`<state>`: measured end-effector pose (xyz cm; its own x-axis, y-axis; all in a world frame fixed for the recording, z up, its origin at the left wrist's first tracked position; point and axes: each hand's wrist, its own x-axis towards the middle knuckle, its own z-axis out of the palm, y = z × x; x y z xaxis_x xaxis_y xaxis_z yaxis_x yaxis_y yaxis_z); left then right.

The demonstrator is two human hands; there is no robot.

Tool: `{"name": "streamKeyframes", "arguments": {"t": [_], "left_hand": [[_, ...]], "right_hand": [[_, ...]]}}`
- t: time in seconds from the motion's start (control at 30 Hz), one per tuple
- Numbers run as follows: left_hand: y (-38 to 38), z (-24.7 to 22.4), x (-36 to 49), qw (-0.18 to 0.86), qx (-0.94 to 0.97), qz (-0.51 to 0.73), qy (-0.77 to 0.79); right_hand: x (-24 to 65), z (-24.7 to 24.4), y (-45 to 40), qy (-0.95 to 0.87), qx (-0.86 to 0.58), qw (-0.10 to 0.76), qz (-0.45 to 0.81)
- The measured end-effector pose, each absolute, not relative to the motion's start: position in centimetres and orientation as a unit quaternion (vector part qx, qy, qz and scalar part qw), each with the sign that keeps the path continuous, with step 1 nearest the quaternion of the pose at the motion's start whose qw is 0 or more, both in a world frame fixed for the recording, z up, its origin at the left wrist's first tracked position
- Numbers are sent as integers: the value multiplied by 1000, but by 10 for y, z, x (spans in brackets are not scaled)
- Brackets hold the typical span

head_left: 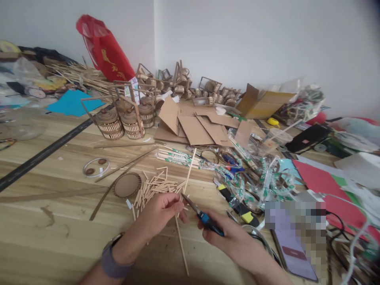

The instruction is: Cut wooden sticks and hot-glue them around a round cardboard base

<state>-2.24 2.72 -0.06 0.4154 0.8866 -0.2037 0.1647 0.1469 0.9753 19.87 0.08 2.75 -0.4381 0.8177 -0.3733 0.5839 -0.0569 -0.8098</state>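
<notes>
My left hand (166, 209) pinches a thin wooden stick (190, 170), whose long ends stick out above and below the fingers. In my right hand (225, 237) is a tool with a blue and black handle (209, 223); its dark metal tip touches or nearly touches the stick beside my left fingertips. A loose pile of short cut sticks (160, 188) lies just beyond my left hand. Left of the pile sits a round cardboard disc (127, 185) with a ridged rim.
Small lidded baskets (109, 124) with handles stand at the back left. Cardboard pieces (196, 130) lie at the back middle. Packaged chopsticks (175, 157), torn wrappers (267, 178), a black and yellow cutter (237, 202) and a phone (292, 249) are on the right.
</notes>
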Motion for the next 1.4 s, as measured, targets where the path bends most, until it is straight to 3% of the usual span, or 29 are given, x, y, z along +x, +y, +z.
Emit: {"name": "streamKeyframes", "arguments": {"t": [0.83,1.4], "left_hand": [[20,-3,-16,717,537,280,345],[20,-5,-15,725,540,266,335]], "right_hand": [[190,28,9,-594,-444,161,651],[188,35,8,-598,-451,139,648]]}}
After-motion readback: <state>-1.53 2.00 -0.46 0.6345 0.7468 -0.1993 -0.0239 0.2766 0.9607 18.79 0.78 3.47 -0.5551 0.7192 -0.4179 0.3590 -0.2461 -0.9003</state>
